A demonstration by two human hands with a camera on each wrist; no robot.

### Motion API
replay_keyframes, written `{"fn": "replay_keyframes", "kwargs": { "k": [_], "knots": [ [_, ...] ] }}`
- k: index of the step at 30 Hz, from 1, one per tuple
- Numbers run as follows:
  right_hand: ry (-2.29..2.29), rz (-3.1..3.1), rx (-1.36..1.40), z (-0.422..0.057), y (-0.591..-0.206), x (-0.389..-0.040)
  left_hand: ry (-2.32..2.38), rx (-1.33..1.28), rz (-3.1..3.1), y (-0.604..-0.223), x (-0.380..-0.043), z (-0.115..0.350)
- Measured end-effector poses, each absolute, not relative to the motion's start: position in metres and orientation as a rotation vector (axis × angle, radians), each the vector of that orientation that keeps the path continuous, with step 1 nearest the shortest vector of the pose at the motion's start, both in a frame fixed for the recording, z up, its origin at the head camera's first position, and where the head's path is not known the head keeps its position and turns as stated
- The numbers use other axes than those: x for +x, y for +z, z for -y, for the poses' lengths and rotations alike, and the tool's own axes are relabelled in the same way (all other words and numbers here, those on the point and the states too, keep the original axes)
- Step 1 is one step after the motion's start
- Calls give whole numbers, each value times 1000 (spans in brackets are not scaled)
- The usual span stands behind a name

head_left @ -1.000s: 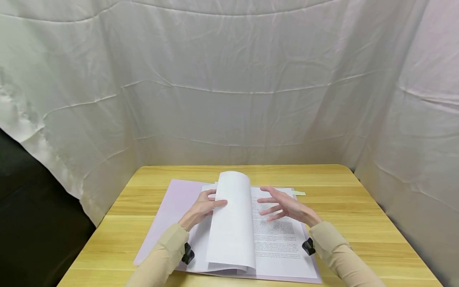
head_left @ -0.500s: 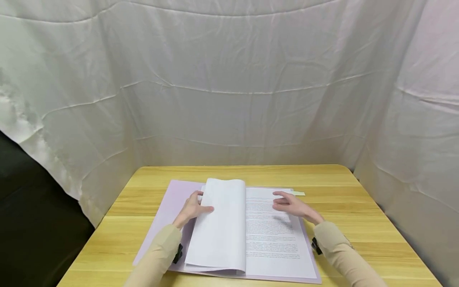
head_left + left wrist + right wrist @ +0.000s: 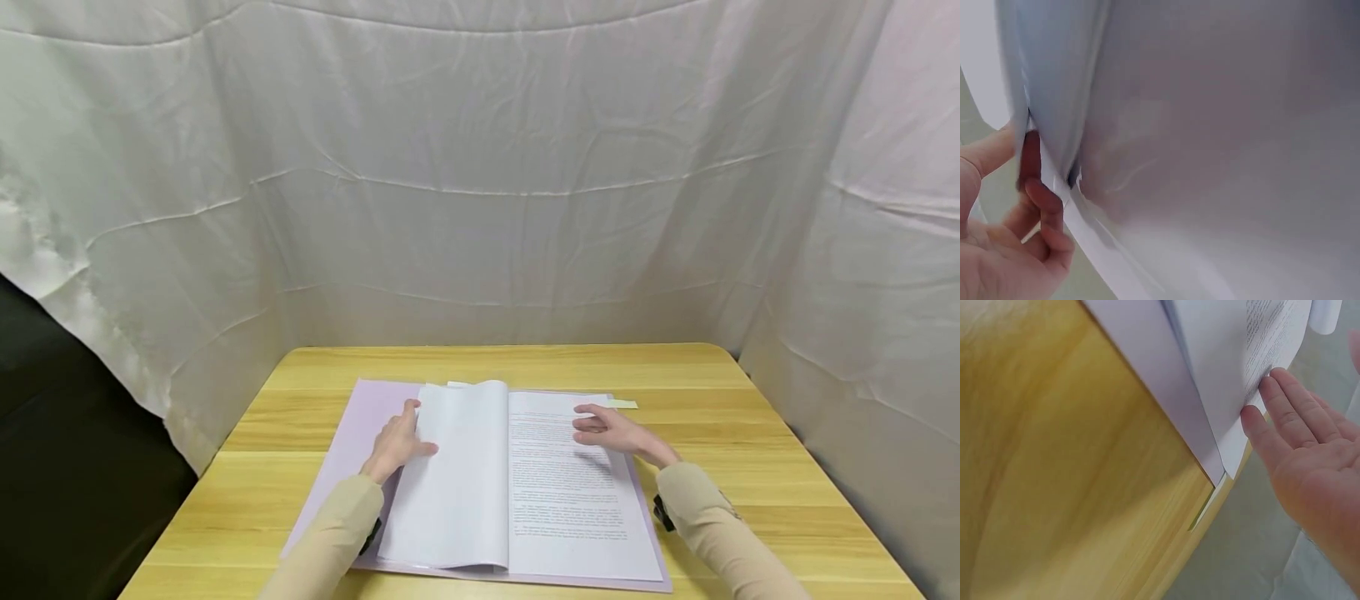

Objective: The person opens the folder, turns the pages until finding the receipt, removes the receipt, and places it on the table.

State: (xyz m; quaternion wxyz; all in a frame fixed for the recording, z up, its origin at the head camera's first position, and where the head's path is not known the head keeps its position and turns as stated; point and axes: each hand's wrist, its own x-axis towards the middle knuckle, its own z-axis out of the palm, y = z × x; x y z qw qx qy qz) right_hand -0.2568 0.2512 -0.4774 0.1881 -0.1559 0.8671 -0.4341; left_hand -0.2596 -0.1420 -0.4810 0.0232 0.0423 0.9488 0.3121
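Observation:
A lilac folder (image 3: 372,410) lies opened out with a stack of paper sheets inside. My left hand (image 3: 396,443) holds the outer edge of the turned white sheets (image 3: 461,475), thumb on top and fingers behind; in the left wrist view their edge runs between the thumb (image 3: 988,153) and the curled fingers. These sheets bow up near the middle of the folder. On the right lies a printed page (image 3: 558,500) with dense text. My right hand (image 3: 617,433) is over its upper right part, fingers extended and lightly bent, holding nothing.
A pale yellow tab (image 3: 622,404) sticks out past the folder's upper right edge. The folder rests on a wooden table (image 3: 750,492). White cloth (image 3: 480,208) hangs behind and at the sides, with a black surface (image 3: 75,467) at the far left.
The left hand has carried the sheets leftward and down, so they lie flatter and more printed page shows. The right hand has shifted slightly right, its fingers less spread.

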Motion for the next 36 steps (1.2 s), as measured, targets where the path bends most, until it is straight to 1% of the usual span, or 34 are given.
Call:
{"fn": "replay_keyframes", "kwargs": {
  "k": [7,13,18,25,36],
  "knots": [
    [-1252,-2489,-480,-255,-479,-262,861,255,-2987,-489,-260,140],
    [-1245,-2627,-549,-261,-481,-270,847,527,-2874,-488,-258,139],
    [-1130,-2768,-487,-265,-481,-277,843,678,-2740,-488,-256,140],
    [-1043,-2858,-365,-266,-479,-286,812,657,-2625,-487,-256,143],
    [-989,-2952,-412,-271,-488,-299,697,651,-2588,-488,-255,144]
  ]
}}
